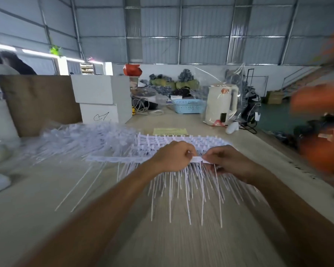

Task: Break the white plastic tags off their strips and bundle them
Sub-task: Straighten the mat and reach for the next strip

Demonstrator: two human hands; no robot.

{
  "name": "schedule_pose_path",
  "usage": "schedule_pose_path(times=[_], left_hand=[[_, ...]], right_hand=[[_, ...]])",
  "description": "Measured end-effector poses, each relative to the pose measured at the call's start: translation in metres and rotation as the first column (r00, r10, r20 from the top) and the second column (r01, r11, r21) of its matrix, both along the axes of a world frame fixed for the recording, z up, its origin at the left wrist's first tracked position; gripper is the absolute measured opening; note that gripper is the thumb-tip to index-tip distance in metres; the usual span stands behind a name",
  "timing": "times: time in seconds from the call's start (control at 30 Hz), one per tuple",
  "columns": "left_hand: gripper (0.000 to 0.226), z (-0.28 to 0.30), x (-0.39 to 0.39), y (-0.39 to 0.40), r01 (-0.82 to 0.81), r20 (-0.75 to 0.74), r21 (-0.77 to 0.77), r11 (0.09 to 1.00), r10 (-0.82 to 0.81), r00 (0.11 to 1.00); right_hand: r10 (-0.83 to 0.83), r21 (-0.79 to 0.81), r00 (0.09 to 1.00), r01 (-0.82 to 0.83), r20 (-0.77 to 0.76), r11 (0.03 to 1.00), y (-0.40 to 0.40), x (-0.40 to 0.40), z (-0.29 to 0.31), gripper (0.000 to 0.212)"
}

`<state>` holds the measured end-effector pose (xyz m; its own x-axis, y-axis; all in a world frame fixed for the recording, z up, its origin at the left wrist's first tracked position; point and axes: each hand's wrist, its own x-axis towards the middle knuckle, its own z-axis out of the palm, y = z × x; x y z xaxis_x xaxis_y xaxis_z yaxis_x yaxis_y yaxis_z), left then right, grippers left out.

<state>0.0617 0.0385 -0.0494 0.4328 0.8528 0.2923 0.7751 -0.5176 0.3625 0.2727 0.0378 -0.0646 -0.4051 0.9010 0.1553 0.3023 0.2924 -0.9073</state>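
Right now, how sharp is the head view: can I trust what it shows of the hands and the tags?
Head view: motion blur smears everything, worst at the orange shapes on the right edge. The left hand and right hand read clearly enough, both pinching a white tag. Wide-angle bending curves the table edges. Lighting is soft, no glare.

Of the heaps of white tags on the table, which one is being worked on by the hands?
The near heap, its thin tails fanned toward the camera: the left hand and right hand pinch a strip above it. The far-left heap lies untouched.
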Motion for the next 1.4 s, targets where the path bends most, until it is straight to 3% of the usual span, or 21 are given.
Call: schedule_pose_path(times=[0.1,0.17,0.27,0.4,0.5,0.57,0.63,0.77,0.97,1.1,1.17,1.23,1.4], left_hand=[[0.018,-0.016,-0.008,-0.006,0.019,0.222,0.036,0.999,-0.026,0.975],[0.007,-0.019,-0.012,-0.010,0.000,0.251,0.035,0.999,-0.009,0.968],[0.012,-0.021,-0.019,-0.020,0.003,0.186,0.116,0.993,-0.025,0.982],[0.013,-0.025,-0.023,-0.034,-0.014,-0.011,0.332,0.943,0.019,1.000],[0.022,-0.028,-0.017,-0.040,0.010,-0.082,0.406,0.914,0.026,0.996],[0.026,-0.028,-0.012,-0.043,0.035,-0.105,0.417,0.908,0.010,0.994],[0.023,-0.027,-0.010,-0.043,0.060,-0.106,0.409,0.911,-0.019,0.994],[0.014,-0.029,-0.006,-0.044,0.101,-0.137,0.368,0.924,-0.054,0.989],[0.006,-0.030,-0.003,-0.044,0.122,-0.117,0.360,0.925,-0.085,0.989],[0.020,-0.031,-0.004,-0.044,0.120,-0.128,0.319,0.940,-0.083,0.988],[0.006,-0.030,-0.008,-0.043,0.130,-0.087,0.323,0.937,-0.108,0.990],[0.017,-0.029,-0.010,-0.042,0.108,-0.004,0.306,0.946,-0.112,0.994],[0.011,-0.032,-0.010,-0.039,0.058,0.119,0.243,0.968,-0.089,0.989]], right_hand=[[0.004,0.036,0.999,-0.003,-0.048,0.999,-0.004,-0.006,0.010,0.023],[-0.009,0.024,0.997,0.011,-0.075,1.000,-0.006,-0.013,0.013,0.022],[0.033,-0.078,0.998,-0.037,-0.059,0.996,-0.007,-0.018,0.014,0.023],[0.090,-0.178,0.996,-0.089,-0.003,0.980,-0.010,-0.013,0.011,0.026],[0.073,-0.190,0.993,-0.090,-0.095,0.978,-0.018,-0.007,0.001,0.025],[0.038,-0.106,0.993,-0.050,-0.108,0.993,-0.025,-0.005,0.000,0.024],[-0.035,0.113,0.999,0.034,0.009,0.993,-0.030,-0.005,0.001,0.023],[-0.207,0.561,0.930,0.002,0.302,0.828,-0.036,-0.008,0.003,0.018],[-0.257,0.740,0.883,-0.137,0.393,0.659,-0.038,-0.005,0.005,0.010],[-0.297,0.775,0.835,-0.219,0.463,0.592,-0.034,0.000,0.002,0.015],[-0.302,0.767,0.876,-0.111,0.375,0.632,-0.031,0.005,0.000,0.015],[-0.323,0.708,0.899,0.021,0.295,0.706,-0.026,0.012,-0.003,0.010],[-0.230,0.487,0.950,0.101,0.211,0.868,-0.022,0.011,-0.006,0.028]])
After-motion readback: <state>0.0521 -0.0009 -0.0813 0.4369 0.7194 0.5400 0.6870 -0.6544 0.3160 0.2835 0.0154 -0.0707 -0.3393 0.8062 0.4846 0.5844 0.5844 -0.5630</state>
